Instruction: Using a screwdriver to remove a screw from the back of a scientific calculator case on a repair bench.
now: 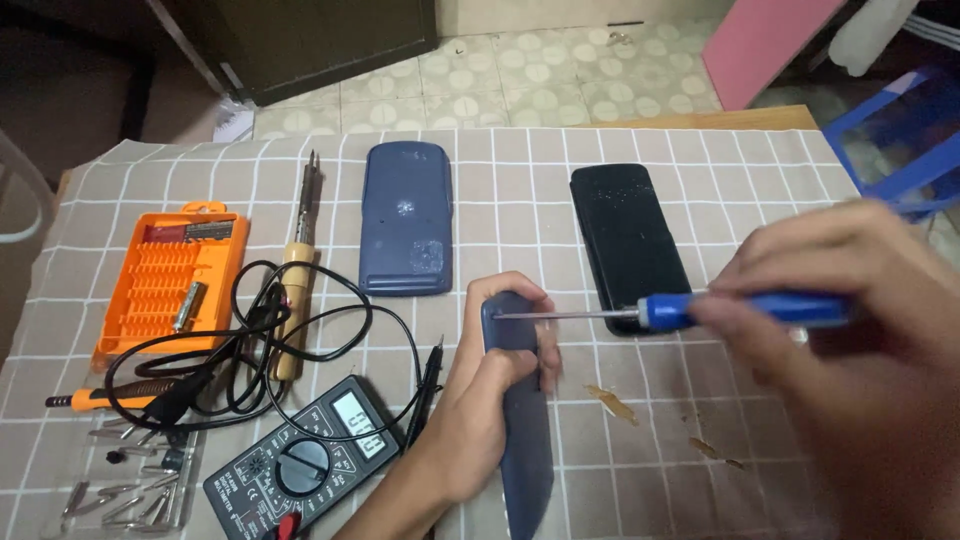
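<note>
My left hand (pixel 490 385) grips a long dark blue device (pixel 527 440) that lies on the checked tablecloth (pixel 620 440); my fingers wrap its upper end. A blue-handled screwdriver (pixel 700 311) is in my right hand (pixel 860 320), and its metal tip touches the top end of that device. A blue back cover (pixel 406 218) lies flat further back on the left. To its right, a black flat case (pixel 630 245) rests just behind the screwdriver shaft.
An orange bit case (pixel 165 280), a wooden-handled soldering iron (pixel 294 290) with black cable, a multimeter (pixel 305 460) and loose bits in a clear tray (pixel 130 480) crowd the left side. A blue plastic stool (pixel 900 140) stands at the right. Brown stains (pixel 612 402) mark the cloth.
</note>
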